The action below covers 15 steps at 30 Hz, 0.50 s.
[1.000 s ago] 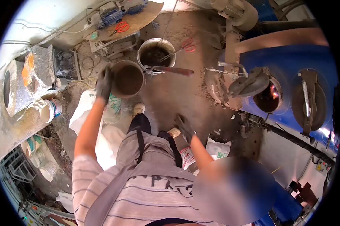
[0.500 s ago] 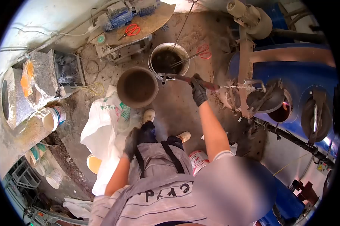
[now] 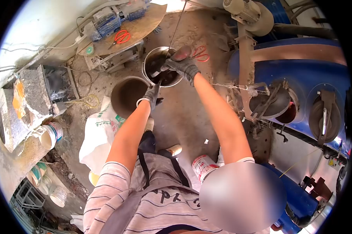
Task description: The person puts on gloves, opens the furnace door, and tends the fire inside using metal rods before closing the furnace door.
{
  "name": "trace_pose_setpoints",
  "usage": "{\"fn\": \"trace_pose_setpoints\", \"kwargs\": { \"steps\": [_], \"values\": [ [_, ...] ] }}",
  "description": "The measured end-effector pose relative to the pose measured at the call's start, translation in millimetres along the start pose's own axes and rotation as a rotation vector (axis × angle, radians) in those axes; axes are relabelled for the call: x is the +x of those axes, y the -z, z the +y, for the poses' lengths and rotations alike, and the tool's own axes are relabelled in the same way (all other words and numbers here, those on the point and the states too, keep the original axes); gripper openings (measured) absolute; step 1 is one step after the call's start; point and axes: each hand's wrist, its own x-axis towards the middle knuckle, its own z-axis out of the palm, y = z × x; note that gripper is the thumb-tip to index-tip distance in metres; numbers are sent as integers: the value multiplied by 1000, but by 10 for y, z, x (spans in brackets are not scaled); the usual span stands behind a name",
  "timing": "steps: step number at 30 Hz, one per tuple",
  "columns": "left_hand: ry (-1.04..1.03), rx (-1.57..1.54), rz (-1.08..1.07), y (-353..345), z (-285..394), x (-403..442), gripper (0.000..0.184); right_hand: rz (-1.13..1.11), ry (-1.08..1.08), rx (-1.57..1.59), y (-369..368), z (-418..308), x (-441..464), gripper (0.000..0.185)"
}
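In a dark glove, my right hand [image 3: 181,69] is closed round a hammer-like tool with a reddish-brown handle [image 3: 181,53]. Its metal end [image 3: 155,73] points down into a metal bucket [image 3: 145,64] with dark contents. My left hand [image 3: 151,94], also gloved, is closed at the bucket's near rim. A dark narrow shape rises from its fingers, and I cannot make out what it is. Long tongs or scissors with red handles [image 3: 200,54] lean against the bucket's far right side, partly behind my right hand. A wider brown bucket [image 3: 119,91] stands beside my left wrist.
A white sack [image 3: 96,136] lies at the left. Red scissors [image 3: 122,36] rest on a brown board [image 3: 144,29] at the back. Blue tanks with an open hatch [image 3: 288,113] stand on the right. A red-and-white bucket [image 3: 204,167] is near my legs.
My left hand has moved from beside my lap up to the bucket rim. My right hand has moved left over the bucket, turning the tool so its metal end points inside.
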Motion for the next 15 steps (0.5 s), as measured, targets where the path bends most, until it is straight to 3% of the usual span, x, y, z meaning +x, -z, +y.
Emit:
{"fn": "trace_pose_setpoints", "kwargs": {
  "steps": [1,3,5,6,7,10,13,15],
  "values": [
    [10,101,32,-58,30,20,52,-1,31,60,-35,82,42,32],
    [-40,13,-62,-85,-177,429,47,9,119,285,-106,218,-62,28],
    [-112,13,-91,-151,-261,487,43,-83,14,726,-111,-49,-507,27],
    [-72,40,-41,-233,-304,530,36,27,-110,808,-163,-89,-730,28],
    [-113,56,-47,-310,-312,480,35,137,-232,884,-203,-107,-939,28],
    [-265,85,-51,-497,-238,17,28,192,-381,778,-316,493,-1556,37],
    [-50,-468,-495,-230,-306,-66,24,319,-488,939,-448,957,-2192,36],
    [-63,-808,-902,11,-521,271,21,334,-492,1034,-540,1067,-2548,35]
  ]
}}
